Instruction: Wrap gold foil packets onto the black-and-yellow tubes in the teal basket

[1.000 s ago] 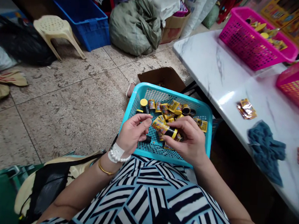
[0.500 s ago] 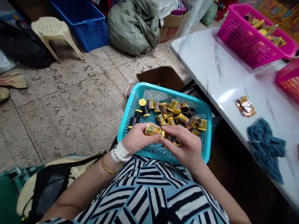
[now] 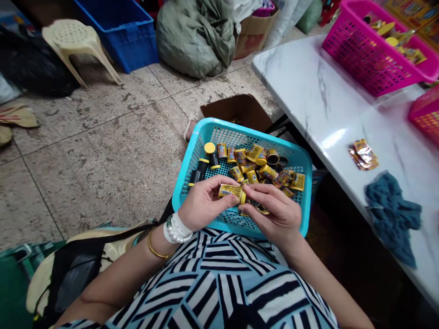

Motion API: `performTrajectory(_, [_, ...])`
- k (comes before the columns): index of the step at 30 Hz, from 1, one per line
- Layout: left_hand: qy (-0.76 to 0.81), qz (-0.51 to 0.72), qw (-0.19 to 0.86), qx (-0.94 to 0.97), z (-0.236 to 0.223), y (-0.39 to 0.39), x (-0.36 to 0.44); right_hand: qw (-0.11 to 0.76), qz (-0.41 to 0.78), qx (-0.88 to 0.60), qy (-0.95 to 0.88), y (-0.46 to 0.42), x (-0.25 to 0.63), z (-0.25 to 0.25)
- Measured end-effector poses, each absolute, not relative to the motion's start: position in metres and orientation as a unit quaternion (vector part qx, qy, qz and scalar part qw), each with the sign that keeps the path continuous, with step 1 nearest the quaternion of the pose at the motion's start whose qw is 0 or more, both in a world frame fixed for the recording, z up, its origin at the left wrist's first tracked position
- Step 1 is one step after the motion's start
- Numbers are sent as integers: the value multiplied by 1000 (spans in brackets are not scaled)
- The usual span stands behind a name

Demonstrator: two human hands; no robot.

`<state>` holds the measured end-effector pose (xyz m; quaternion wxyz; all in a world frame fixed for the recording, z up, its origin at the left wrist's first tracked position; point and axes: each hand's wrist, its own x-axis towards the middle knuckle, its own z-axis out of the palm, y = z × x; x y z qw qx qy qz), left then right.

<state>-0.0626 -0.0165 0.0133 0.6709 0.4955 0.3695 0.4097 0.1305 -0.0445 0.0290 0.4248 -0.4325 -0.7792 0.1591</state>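
A small canister (image 3: 230, 191) with a yellow printed label and a yellow cap lies sideways between my two hands, above the basket. My left hand (image 3: 206, 203) is closed round its body, thumb along the near side. At the capped end, the fingertips and thumb of my right hand (image 3: 278, 210) sit on either side of the cap. Below is a turquoise plastic basket (image 3: 181, 182). Several yellow-labelled canisters (image 3: 255, 153) are heaped in its middle and right. Black canisters with yellow caps (image 3: 203, 166) rest along its left side.
Right of me, a white marbled table (image 3: 306, 85) carries pink baskets (image 3: 370, 59), shiny small packets (image 3: 363, 154) and a dark teal cloth (image 3: 391, 210). An open cardboard box (image 3: 238, 108) stands behind the turquoise basket. A cream stool (image 3: 76, 39) and blue crate (image 3: 133, 47) are farther left.
The canister has shifted slightly right and turned a little, so its label shows differently. Both hands stay at it, the right one slightly farther right. The whole view has moved slightly.
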Motion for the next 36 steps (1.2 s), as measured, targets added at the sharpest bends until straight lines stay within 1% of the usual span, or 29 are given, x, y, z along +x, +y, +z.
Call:
performTrajectory(2, [363, 403, 670, 508, 14, -18, -61, 424, 153, -422, -786, -45, 130, 26])
performTrajectory(4, [371, 402, 645, 533, 13, -19, -60, 437, 165, -422, -777, -46, 128, 21])
performTrajectory(7, [404, 420, 571, 578, 10, -21, -58, 467, 241, -472, -708, -47, 120, 14])
performTrajectory(9, [412, 421, 552, 590, 7, -21, -58, 473, 287, -510, -659, -47, 117, 12])
performTrajectory(10, [409, 412, 565, 586, 5, -20, -58, 473, 289, -519, -651, -46, 117, 12])
performTrajectory(12, [400, 387, 627, 545, 2, -18, -60, 471, 252, -513, -672, -43, 121, 14])
performTrajectory(14, [395, 359, 702, 472, 0, -15, -62, 462, 199, -482, -718, -40, 128, 18])
performTrajectory(16, [389, 337, 750, 417, -1, -13, -65, 449, 171, -443, -757, -38, 134, 20])
performTrajectory(18, [375, 323, 769, 405, -1, -11, -66, 439, 169, -420, -776, -37, 135, 20])
performTrajectory(20, [365, 329, 764, 419, -1, -10, -65, 447, 179, -429, -764, -38, 132, 19])
performTrajectory(22, [364, 352, 739, 444, -1, -11, -63, 466, 214, -472, -717, -41, 125, 15])
performTrajectory(25, [383, 384, 676, 499, -3, -13, -60, 496, 332, -548, -587, -48, 114, 8])
performTrajectory(28, [404, 385, 613, 558, -4, -14, -59, 488, 465, -574, -466, -53, 109, 4])
performTrajectory(30, [382, 378, 617, 574, -4, -13, -61, 477, 502, -569, -445, -55, 111, 4])
performTrajectory(32, [343, 368, 655, 564, -2, -13, -63, 479, 467, -559, -490, -54, 116, 6])
performTrajectory(34, [336, 353, 691, 534, -2, -12, -65, 481, 373, -541, -581, -51, 123, 10])
performTrajectory(36, [358, 334, 714, 500, -2, -12, -66, 464, 271, -507, -674, -48, 129, 14])
